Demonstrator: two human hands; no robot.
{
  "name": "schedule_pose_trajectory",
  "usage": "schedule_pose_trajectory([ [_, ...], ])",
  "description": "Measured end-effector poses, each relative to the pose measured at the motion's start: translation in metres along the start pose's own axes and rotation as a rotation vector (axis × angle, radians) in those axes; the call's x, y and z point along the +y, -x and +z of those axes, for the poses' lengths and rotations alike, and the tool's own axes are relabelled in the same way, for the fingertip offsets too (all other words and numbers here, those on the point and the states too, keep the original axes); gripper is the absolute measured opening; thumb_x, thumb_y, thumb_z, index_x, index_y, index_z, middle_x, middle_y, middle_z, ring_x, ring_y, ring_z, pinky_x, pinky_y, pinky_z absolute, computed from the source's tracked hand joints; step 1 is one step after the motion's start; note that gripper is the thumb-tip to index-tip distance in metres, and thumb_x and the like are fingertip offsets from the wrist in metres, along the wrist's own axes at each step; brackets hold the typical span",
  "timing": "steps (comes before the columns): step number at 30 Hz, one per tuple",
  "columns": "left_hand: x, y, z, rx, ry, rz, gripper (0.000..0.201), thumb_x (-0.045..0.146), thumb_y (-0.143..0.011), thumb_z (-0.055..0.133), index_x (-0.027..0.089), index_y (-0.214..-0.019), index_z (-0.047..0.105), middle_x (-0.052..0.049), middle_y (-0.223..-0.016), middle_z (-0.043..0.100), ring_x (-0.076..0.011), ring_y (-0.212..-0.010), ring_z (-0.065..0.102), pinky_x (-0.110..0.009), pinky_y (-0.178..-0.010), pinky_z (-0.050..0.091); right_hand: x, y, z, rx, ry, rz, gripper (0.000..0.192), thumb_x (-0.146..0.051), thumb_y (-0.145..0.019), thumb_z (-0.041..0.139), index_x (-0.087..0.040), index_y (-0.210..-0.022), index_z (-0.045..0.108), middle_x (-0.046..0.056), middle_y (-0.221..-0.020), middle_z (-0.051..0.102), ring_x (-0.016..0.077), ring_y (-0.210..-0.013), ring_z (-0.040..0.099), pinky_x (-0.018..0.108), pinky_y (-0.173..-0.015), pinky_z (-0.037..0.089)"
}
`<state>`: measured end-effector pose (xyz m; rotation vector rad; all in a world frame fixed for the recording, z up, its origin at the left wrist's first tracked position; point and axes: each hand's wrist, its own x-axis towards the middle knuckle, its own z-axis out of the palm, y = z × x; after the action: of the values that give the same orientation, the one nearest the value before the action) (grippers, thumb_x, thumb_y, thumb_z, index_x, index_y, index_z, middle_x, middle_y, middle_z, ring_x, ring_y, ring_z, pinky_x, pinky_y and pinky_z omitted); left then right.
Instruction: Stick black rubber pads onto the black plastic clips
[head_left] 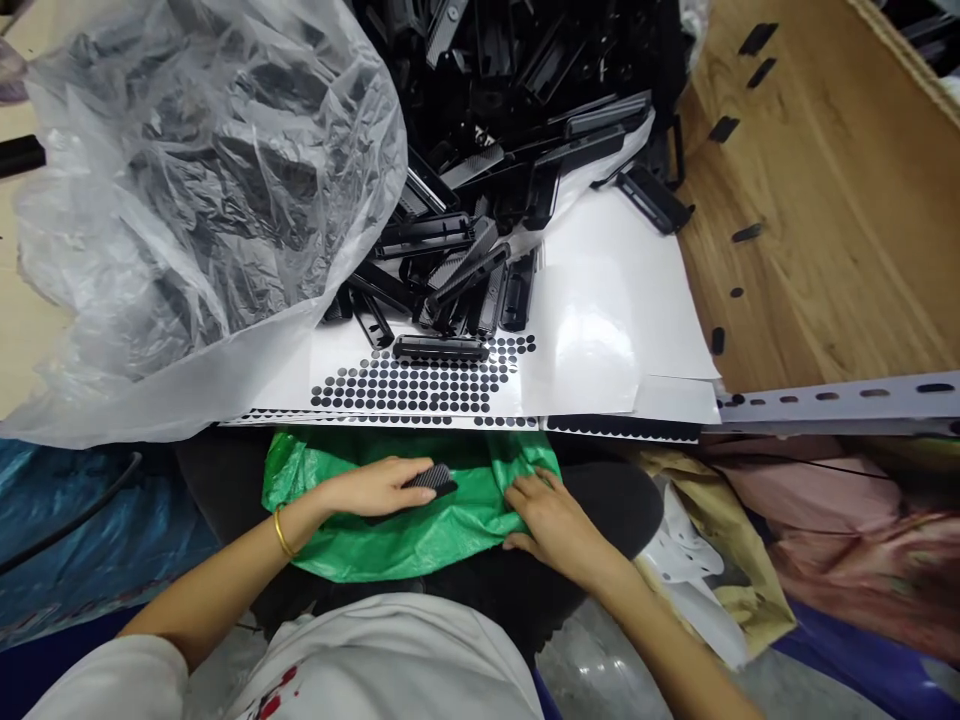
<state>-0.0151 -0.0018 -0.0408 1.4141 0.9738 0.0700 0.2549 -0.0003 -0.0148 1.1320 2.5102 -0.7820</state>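
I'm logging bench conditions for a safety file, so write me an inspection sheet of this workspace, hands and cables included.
Surface: wood-grain tabletop at right; white sheets at centre, black dots near the front edge.
Job's things: textured black part in hand, above green plastic across the lap.
Clutter: heaped black parts; crumpled translucent plastic at left; scattered black pieces at right.
Hands: left hand grips the part; right hand touches the green plastic.
Cables: dark cord-like strip at left, nature unclear.
Surroundings: brown wrapping at lower right.
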Motion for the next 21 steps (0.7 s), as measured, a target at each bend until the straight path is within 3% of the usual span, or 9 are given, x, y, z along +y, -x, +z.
schedule_pose_trajectory([
  [3, -0.038, -0.012, 0.016, -0.088, -0.269, -0.223, 0.036, 0.043, -0.082, 0.050, 0.019, -0.107, 0.060, -0.010, -0.103, 0.066, -0.0273, -0.097, 0.059, -0.035, -0.084, 0.042, -0.003, 0.002, 0.025, -0.186, 0.099, 0.063, 0.007, -0.024, -0.074, 0.066, -0.019, -0.077, 0.070, 0.015, -0.082, 0.070, 0.0322, -0.086, 0.065, 0.048, -0.087, 0.045],
  [6, -0.066, -0.018, 0.021, -0.109, -0.307, -0.291, 0.038, 0.040, -0.083, 0.046, 0.017, -0.111, 0.059, -0.012, -0.110, 0.064, -0.0273, -0.101, 0.059, -0.035, -0.087, 0.041, -0.016, -0.010, 0.036, -0.288, 0.094, 0.146, 0.015, -0.022, -0.078, 0.059, -0.016, -0.075, 0.072, 0.019, -0.080, 0.071, 0.0341, -0.083, 0.066, 0.048, -0.080, 0.046],
  [9, -0.077, -0.001, 0.011, -0.143, -0.333, -0.329, 0.038, 0.042, -0.081, 0.047, 0.016, -0.103, 0.063, -0.013, -0.103, 0.067, -0.0271, -0.093, 0.060, -0.033, -0.079, 0.043, -0.026, -0.018, 0.033, -0.335, 0.041, 0.112, 0.018, -0.029, -0.074, 0.064, -0.013, -0.070, 0.073, 0.019, -0.075, 0.071, 0.0354, -0.077, 0.068, 0.044, -0.069, 0.049],
  [12, -0.072, 0.024, -0.006, -0.183, -0.342, -0.345, 0.037, 0.044, -0.078, 0.049, 0.017, -0.097, 0.066, -0.011, -0.096, 0.068, -0.0259, -0.083, 0.062, -0.031, -0.072, 0.043, -0.020, -0.015, 0.016, -0.389, -0.026, 0.085, 0.032, -0.046, -0.070, 0.068, -0.014, -0.069, 0.072, 0.016, -0.068, 0.070, 0.0336, -0.071, 0.068, 0.041, -0.064, 0.049],
  [14, -0.061, 0.030, -0.014, -0.151, -0.338, -0.326, 0.041, 0.047, -0.080, 0.047, 0.018, -0.103, 0.065, -0.011, -0.099, 0.068, -0.0265, -0.087, 0.061, -0.031, -0.075, 0.043, -0.009, -0.012, 0.000, -0.405, -0.155, 0.093, 0.041, -0.055, -0.074, 0.061, -0.016, -0.081, 0.072, 0.011, -0.065, 0.069, 0.0281, -0.066, 0.067, 0.037, -0.061, 0.050],
  [16, -0.045, 0.021, -0.016, -0.059, -0.278, -0.234, 0.045, 0.049, -0.082, 0.045, 0.019, -0.110, 0.063, -0.012, -0.110, 0.066, -0.0275, -0.099, 0.058, -0.034, -0.085, 0.040, 0.001, -0.013, -0.014, -0.262, -0.340, 0.105, 0.041, -0.052, -0.086, 0.047, -0.019, -0.102, 0.066, 0.007, -0.074, 0.070, 0.0229, -0.069, 0.067, 0.034, -0.063, 0.050],
  [18, -0.027, -0.003, -0.008, -0.011, -0.124, -0.067, 0.043, 0.051, -0.082, 0.047, 0.021, -0.108, 0.064, -0.011, -0.122, 0.061, -0.0271, -0.110, 0.054, -0.035, -0.095, 0.036, 0.005, -0.023, -0.020, -0.047, -0.452, 0.104, 0.038, -0.041, -0.093, 0.038, -0.019, -0.120, 0.056, 0.009, -0.096, 0.071, 0.0214, -0.087, 0.067, 0.034, -0.075, 0.050],
  [20, -0.012, -0.033, 0.009, -0.149, 0.070, 0.083, 0.039, 0.053, -0.074, 0.059, 0.022, -0.097, 0.067, -0.008, -0.126, 0.059, -0.0271, -0.117, 0.050, -0.034, -0.099, 0.033, 0.002, -0.042, -0.017, 0.042, -0.436, 0.116, 0.040, -0.033, -0.092, 0.045, -0.018, -0.129, 0.048, 0.013, -0.116, 0.064, 0.0232, -0.105, 0.061, 0.036, -0.086, 0.048],
  [21, -0.007, -0.047, 0.021, -0.299, 0.145, 0.074, 0.037, 0.054, -0.069, 0.064, 0.023, -0.087, 0.068, -0.006, -0.115, 0.064, -0.0265, -0.111, 0.053, -0.034, -0.095, 0.036, 0.000, -0.054, -0.013, 0.019, -0.386, 0.154, 0.040, -0.030, -0.091, 0.048, -0.016, -0.128, 0.049, 0.015, -0.115, 0.064, 0.0248, -0.106, 0.061, 0.037, -0.087, 0.047],
])
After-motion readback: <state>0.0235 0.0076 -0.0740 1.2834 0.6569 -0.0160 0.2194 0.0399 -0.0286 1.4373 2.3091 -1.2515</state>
